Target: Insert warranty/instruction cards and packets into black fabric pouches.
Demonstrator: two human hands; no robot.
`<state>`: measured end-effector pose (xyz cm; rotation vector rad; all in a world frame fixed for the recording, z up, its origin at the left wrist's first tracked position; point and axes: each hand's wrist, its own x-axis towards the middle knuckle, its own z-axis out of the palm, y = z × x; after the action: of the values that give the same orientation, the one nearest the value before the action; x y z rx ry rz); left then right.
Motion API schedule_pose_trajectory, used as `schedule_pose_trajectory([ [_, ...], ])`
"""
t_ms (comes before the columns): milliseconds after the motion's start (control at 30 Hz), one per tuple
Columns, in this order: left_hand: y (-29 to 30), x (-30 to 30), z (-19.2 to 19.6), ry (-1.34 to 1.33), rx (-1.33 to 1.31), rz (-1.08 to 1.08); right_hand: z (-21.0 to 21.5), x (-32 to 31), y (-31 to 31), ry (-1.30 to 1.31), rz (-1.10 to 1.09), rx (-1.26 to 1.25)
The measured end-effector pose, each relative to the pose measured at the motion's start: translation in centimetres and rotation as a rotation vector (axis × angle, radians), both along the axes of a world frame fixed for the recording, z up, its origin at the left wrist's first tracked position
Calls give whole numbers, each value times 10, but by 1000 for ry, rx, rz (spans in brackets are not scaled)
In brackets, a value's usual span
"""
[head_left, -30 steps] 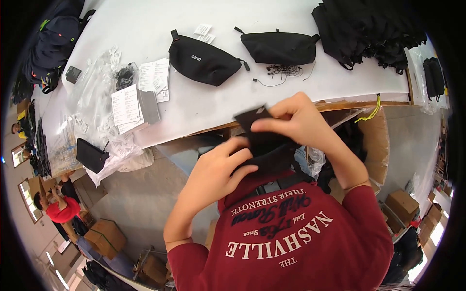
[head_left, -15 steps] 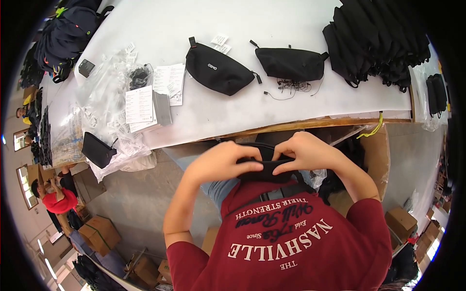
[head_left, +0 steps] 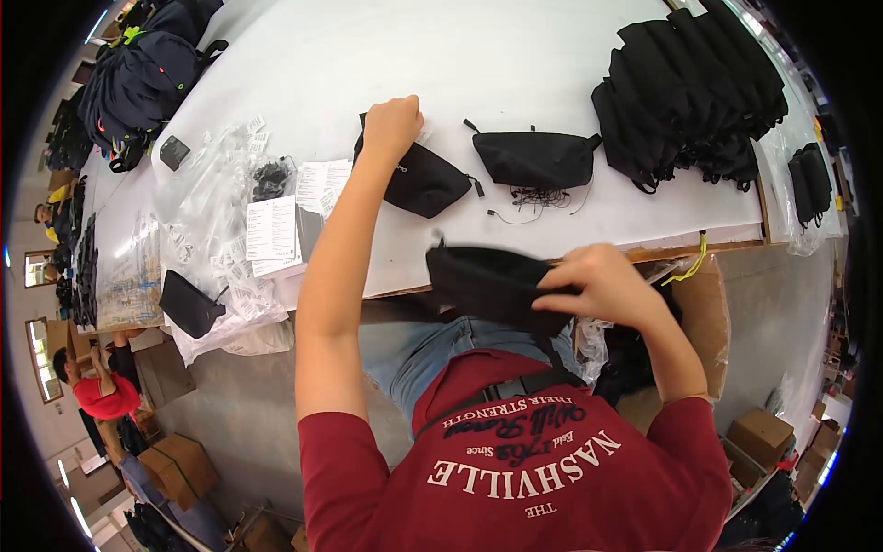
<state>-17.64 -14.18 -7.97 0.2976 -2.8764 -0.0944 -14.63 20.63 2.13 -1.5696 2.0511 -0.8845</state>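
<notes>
My right hand (head_left: 598, 287) grips the right end of a black zip pouch (head_left: 492, 281), thumb and fingers on its rim. That pouch hangs in front of my waist, just off the table's front edge, slightly blurred. My left hand (head_left: 394, 127) reaches over the table with its fingers closed, above the upper left end of another black pouch (head_left: 428, 189). Whatever it may hold is hidden behind the fingers; a bit of white paper tag shows beside it. A third black pouch (head_left: 533, 160) lies to the right, with a small tangle of black cords (head_left: 541, 198) below it.
Stacked black pouches (head_left: 690, 92) cover the table's right side. To the left are printed cards (head_left: 272, 230), clear plastic bags (head_left: 207, 202) and a small black pouch (head_left: 190, 304) at the edge. Backpacks (head_left: 143, 87) pile up far left. A person in red (head_left: 106, 391) works beyond.
My left hand has let go of the pouch at my waist and stretched forward to the pouch on the table. My right hand keeps its pouch, which has swung out and opened toward the left.
</notes>
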Motion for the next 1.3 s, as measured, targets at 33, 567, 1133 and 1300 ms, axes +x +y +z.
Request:
schedule_pose_trajectory([
  [33,5,1,14,49,126,33,15,-7,0,125,-38,61],
  [567,102,135,75,764,1017,107,26,-13,-45,370,-241,-256],
  [1133,148,162,30,722,2457,-263,-4,32,-62,259,-288,-349],
  [1300,141,177,6,812,2468,204,-9,42,-69,96,-320,-491],
])
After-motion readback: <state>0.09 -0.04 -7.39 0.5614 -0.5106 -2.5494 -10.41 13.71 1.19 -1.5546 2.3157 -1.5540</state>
